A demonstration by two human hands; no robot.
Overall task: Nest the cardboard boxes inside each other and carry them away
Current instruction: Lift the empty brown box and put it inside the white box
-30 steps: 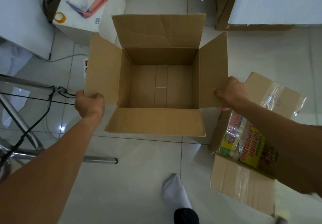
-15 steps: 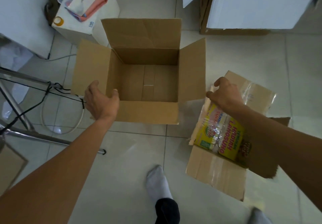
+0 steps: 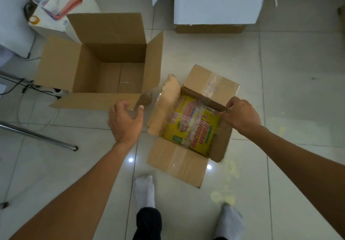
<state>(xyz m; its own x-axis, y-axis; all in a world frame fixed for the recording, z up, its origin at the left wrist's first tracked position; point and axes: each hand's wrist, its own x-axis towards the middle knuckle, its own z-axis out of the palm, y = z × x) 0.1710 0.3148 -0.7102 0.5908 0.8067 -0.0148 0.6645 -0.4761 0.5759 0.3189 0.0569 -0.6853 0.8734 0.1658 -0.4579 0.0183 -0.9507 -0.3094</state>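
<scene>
A large brown cardboard box [image 3: 78, 68] stands open and empty on the tiled floor, left of centre, all its flaps spread. To its right lies a smaller open cardboard box [image 3: 175, 157] with torn, taped flaps; yellow plastic packaging [image 3: 194, 127] fills it. My right hand [image 3: 240, 115] pinches the small box's far right flap. My left hand [image 3: 127, 122] hovers with fingers spread between the two boxes, just in front of the large box's near flap, touching nothing.
A big box with white flaps [image 3: 214, 2] stands at the back right. A white box [image 3: 56, 25] with cloths and a tape roll sits back left. Metal stand legs [image 3: 37, 137] and cables [image 3: 28, 88] cross the floor at left. My socked feet [image 3: 144, 191] are below.
Both hands let go of the large box, which now rests on the floor. My right hand went to the small box and took its flap; my left hand drifted right, fingers apart.
</scene>
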